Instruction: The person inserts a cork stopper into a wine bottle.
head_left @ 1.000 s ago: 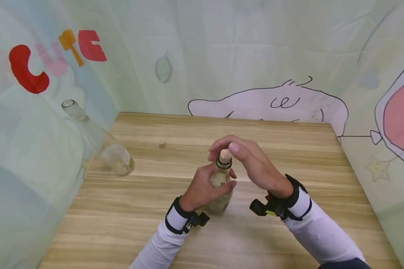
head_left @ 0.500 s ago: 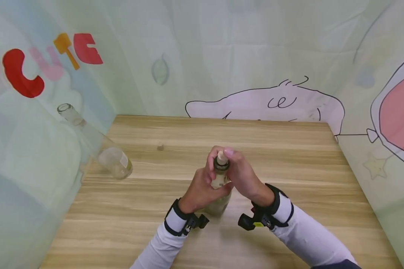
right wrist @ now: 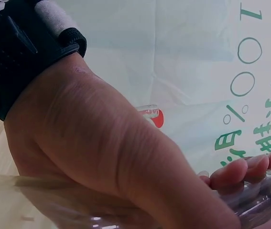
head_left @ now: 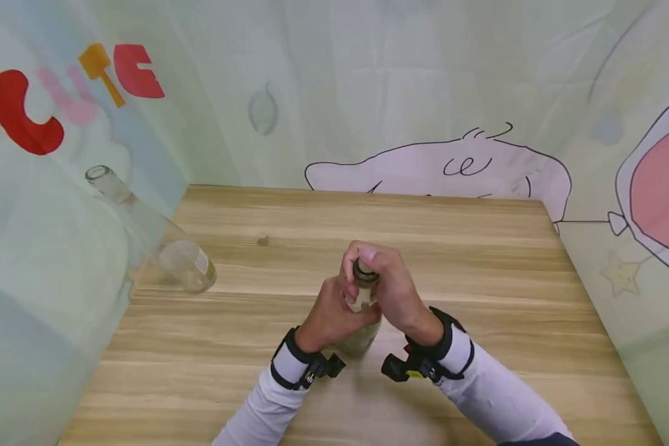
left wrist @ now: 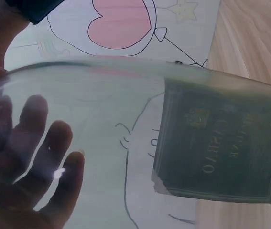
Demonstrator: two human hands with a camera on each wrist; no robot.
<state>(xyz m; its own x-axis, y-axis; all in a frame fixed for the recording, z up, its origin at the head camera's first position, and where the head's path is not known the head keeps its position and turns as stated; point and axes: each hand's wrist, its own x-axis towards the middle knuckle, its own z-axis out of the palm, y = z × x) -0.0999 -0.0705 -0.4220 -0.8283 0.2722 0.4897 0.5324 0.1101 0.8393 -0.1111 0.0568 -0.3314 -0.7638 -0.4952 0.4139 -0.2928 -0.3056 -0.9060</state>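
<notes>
A clear glass bottle [head_left: 357,341] stands upright on the wooden table, with a cork [head_left: 365,267] in its dark-rimmed mouth. My left hand [head_left: 334,316] grips its body, thumb across the near side. Through the glass in the left wrist view, the curled fingers [left wrist: 54,138] show beside a dark green label [left wrist: 216,143]. My right hand [head_left: 393,282] wraps the neck from the right, its thumb bent over the cork and index finger round the far side of the mouth. In the right wrist view, fingertips [right wrist: 231,174] lie against the glass.
Another clear bottle [head_left: 184,266], uncorked and upright, stands at the table's left edge. A small cork-like piece [head_left: 263,240] lies on the table [head_left: 451,235] toward the back. Printed cloth walls [head_left: 396,93] enclose the back and both sides.
My right hand has come in from above right, and its fingers have closed round the bottle's neck. The cork stands lower in the mouth. My left hand has kept its grip.
</notes>
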